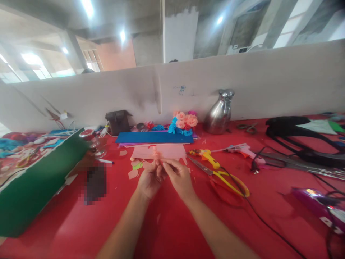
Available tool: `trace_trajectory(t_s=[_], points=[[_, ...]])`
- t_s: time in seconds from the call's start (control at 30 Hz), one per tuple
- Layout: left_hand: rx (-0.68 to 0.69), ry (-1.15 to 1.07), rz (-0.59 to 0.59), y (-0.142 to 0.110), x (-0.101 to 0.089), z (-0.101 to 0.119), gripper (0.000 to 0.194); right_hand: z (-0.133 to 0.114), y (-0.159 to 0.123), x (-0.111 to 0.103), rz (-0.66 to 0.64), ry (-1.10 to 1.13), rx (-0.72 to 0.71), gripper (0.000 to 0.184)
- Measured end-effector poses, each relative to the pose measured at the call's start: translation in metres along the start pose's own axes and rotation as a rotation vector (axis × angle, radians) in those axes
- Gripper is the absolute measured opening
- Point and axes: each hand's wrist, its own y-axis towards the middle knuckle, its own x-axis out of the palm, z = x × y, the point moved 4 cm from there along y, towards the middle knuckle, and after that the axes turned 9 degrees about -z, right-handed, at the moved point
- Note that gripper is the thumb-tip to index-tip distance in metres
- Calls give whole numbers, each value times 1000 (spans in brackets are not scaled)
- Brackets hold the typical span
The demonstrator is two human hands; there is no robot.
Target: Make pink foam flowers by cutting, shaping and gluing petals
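Both my hands meet over the red table (172,223) at the middle of the view. My left hand (148,180) and my right hand (178,176) are closed, fingertips pinched together on a small pink paper flower piece (157,155) held between them. Just beyond lies a pink foam sheet (161,151), with small cut petals (134,173) scattered to its left. Yellow-handled scissors (223,178) lie to the right of my right hand.
A blue sheet (155,137) and a bunch of pink and blue paper flowers (184,123) sit by the white partition. A steel jug (219,113), glue guns (205,155), cables (296,158) and a purple tool (318,207) lie right. A green box (35,183) stands left.
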Motion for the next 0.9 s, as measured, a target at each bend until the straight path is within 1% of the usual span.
trace_trajectory(t_s=[0.1,0.23,0.3,0.4,0.5,0.57,0.63,0.7,0.8,0.9], points=[[11,21,28,-1,0,0,12,-2,-1,-1,23,-55,-36,21],[4,56,-35,-2,3,-1,14,-2,0,-1,24,1,-8,21],[-6,53,-52,-2,5,-1,16,-4,-1,-2,29,-2,-23,20],[-24,41,-1,-2,3,-2,15,-9,-3,-3,52,-111,-80,20],[-13,29,93,-2,-3,-2,4,-12,-6,-1,61,-212,-133,22],[6,46,132,-2,-7,-2,10,-12,-7,1,56,-230,-144,23],[22,87,142,-3,-9,-3,13,-11,-7,2,53,-244,-144,24],[33,156,117,-3,-9,-5,14,-10,-7,1,52,-275,-151,24],[47,305,51,-3,-4,-6,18,-10,-7,1,54,-324,-160,23],[101,431,25,-3,3,-6,21,-10,-6,1,55,-339,-141,21]])
